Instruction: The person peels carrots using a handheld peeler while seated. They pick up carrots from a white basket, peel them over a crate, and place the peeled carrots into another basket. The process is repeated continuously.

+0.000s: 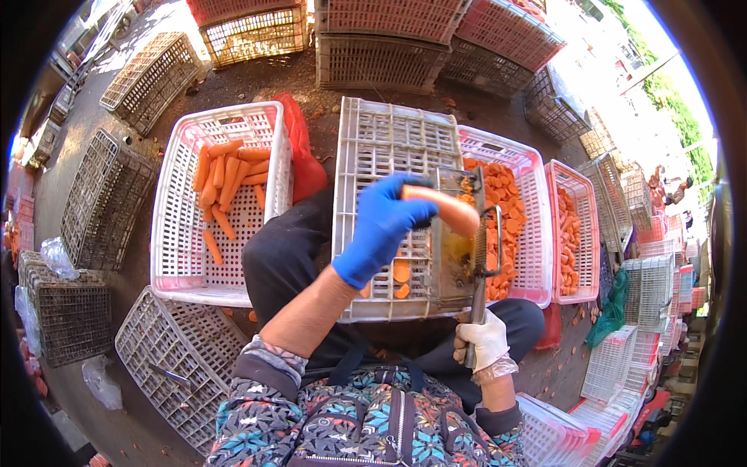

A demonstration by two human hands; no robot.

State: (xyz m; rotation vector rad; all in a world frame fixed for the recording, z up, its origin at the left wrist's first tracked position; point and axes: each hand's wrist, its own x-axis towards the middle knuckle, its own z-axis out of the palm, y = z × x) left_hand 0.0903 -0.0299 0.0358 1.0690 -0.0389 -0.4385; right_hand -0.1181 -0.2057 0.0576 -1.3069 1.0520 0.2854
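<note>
My left hand, in a blue glove, grips a thick peeled carrot above a metal lever slicer. The slicer sits along the right side of an upturned plastic crate between my knees. My right hand, in a white glove, is closed around the slicer's long handle. Beyond the blade, round carrot slices fill much of a white and pink crate. A few loose slices lie on the upturned crate. Whether the carrot touches the slicer cannot be told.
Left of my knee, a white crate holds whole peeled carrots. A knife lies on a grey crate. Another crate of carrot pieces stands at the right. Stacked crates stand ahead. Red mesh lies beside the carrot crate.
</note>
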